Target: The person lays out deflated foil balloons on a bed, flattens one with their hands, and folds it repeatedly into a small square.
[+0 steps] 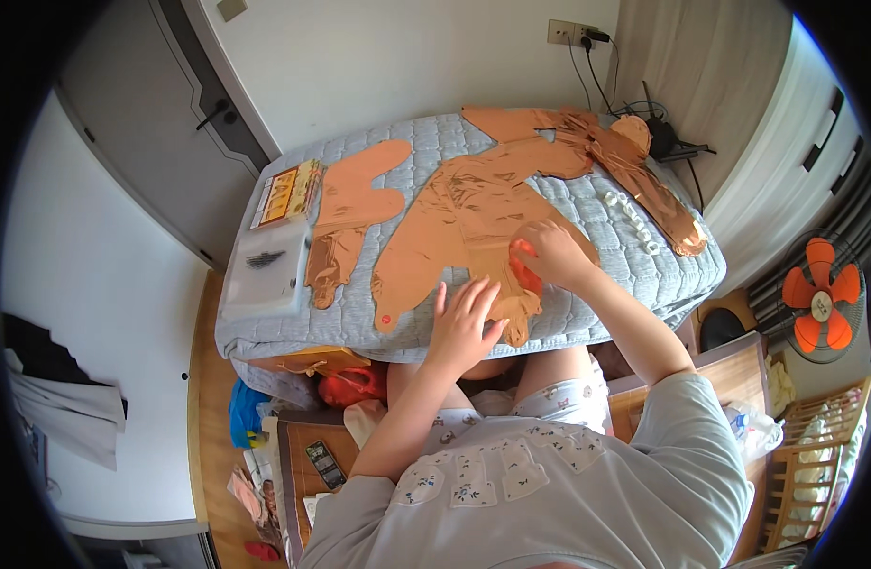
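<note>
A large flat copper-coloured foil piece, apparently a deflated foil balloon (435, 223), lies across the grey quilted mattress (577, 327). My left hand (462, 327) rests on its near part, fingers spread and holding nothing. My right hand (554, 254) is closed on a small orange-red object (526, 270) over the foil's near right side. The fingers hide part of that object, and its kind is unclear. A narrow crumpled end of the foil (518, 327) sticks out toward me, just right of my left hand.
Another copper foil piece (364, 185) lies left, beside a colourful flat box (285, 192) and a clear plastic pack (265, 280). More foil (634, 156) spreads to the back right, near a white curled strip (632, 223). A fan (821, 303) stands at right.
</note>
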Available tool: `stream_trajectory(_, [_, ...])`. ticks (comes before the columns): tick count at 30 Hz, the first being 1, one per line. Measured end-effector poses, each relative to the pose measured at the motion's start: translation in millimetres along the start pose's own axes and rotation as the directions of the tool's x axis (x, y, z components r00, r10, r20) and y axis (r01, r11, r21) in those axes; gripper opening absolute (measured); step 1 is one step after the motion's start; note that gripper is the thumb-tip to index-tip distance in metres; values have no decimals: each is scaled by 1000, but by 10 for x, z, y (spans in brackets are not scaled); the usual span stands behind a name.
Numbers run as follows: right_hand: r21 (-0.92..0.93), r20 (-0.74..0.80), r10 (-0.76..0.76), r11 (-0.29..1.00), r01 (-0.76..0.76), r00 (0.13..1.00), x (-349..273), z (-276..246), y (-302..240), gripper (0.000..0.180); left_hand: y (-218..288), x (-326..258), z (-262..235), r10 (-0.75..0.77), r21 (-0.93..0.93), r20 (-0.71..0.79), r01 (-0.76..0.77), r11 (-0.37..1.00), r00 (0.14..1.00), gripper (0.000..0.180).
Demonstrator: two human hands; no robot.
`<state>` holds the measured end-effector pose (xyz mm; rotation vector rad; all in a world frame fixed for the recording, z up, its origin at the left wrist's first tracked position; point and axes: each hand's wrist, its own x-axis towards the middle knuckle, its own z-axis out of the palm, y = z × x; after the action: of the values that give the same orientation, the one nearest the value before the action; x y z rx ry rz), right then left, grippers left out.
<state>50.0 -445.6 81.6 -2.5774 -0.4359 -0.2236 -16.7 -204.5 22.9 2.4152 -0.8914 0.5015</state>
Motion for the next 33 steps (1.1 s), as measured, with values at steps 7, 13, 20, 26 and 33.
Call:
stream_trajectory(7, [-216,-95,-73,975,51,993,-6,209,-10,36,-181,46,-41,-66,21,-36,67,998,997,51])
stream_trajectory(13, [-211,-88,-104,974,83,991,29,244,-11,41,-195,62,-81,-100,-50,-29,99,994,995,49])
stream_trajectory(20, [-200,-73,-70,978,54,995,-41,213,1,44,-185,101,-100,-132,-121,-10,130,984,991,52])
stream_trajectory(26, [-75,-169,-106,993,95,980,-406,-217,150,44,-190,181,-152,-111,-122,-17,108,987,994,50])
stream_trajectory(33, [-59,-490,172,972,-229,855,-1431,-1099,1438,21,-86,342,-141,-187,3,-74,187,982,980,42])
